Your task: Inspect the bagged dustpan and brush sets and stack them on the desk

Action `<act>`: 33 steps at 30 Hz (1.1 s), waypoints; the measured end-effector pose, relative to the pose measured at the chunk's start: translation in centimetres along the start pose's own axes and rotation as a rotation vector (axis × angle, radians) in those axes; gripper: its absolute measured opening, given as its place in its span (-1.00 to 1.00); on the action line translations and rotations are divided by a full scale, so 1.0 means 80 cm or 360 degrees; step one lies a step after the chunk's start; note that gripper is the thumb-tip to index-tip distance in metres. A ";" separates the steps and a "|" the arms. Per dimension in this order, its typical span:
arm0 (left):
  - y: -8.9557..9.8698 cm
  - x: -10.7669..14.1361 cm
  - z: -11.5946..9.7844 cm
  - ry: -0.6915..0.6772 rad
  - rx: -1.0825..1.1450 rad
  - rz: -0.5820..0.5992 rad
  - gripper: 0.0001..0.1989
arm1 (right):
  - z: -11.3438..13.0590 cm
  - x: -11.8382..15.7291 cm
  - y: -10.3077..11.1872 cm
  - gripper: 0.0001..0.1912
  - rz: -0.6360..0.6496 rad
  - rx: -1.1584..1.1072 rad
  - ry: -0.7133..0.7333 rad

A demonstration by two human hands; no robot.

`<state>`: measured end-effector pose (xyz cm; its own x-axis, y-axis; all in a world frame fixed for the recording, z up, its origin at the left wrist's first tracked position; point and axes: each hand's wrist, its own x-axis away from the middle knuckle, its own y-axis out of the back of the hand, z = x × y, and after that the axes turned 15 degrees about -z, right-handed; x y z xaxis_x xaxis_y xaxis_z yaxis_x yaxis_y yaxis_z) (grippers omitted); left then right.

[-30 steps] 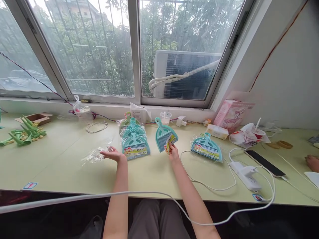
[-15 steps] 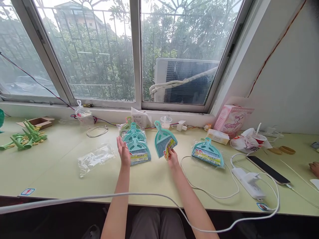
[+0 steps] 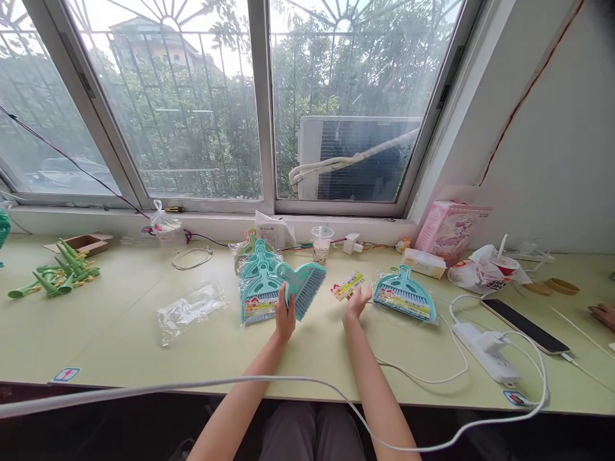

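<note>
My left hand is closed around a teal dustpan and brush set, tilted with its grey-blue bristles to the right. The pinched corner of a yellow printed label card is in my right hand, just right of the set. Beside my left hand lie several teal dustpan and brush sets overlapping in a row, bagged in clear plastic, with a green one at the back. One more bagged dustpan set rests to the right of my right hand.
A crumpled clear plastic bag lies at left, beyond it green plastic parts. A white cable crosses in front of my arms. At right are a power strip, a phone and another person's hand. A cup stands behind.
The dustpan set has passed from my right hand to my left, which moved right and closed on it. The label card has come off the set with my right hand, which moved right.
</note>
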<state>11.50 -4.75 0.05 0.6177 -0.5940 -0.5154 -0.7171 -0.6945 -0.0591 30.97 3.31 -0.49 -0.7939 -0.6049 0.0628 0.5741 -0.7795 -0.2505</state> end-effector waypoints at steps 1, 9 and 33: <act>0.001 0.000 0.000 0.0018 -0.0017 -0.0044 -0.40 | 0.007 -0.006 0.004 -0.31 -0.0229 0.0058 0.0136; 0.002 0.005 -0.005 -0.0097 -0.0230 -0.0075 -0.38 | 0.051 0.072 0.013 -0.57 0.0150 0.0355 0.1188; 0.000 -0.012 -0.006 -0.0506 -0.0508 0.0290 -0.41 | 0.037 0.065 0.005 -0.62 0.1184 0.0167 0.0358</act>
<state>11.01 -4.38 0.97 0.3264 -0.5985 -0.7316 -0.6389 -0.7101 0.2959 27.70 -0.61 2.56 -0.2082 -0.9354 -0.2859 0.9781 -0.2005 -0.0563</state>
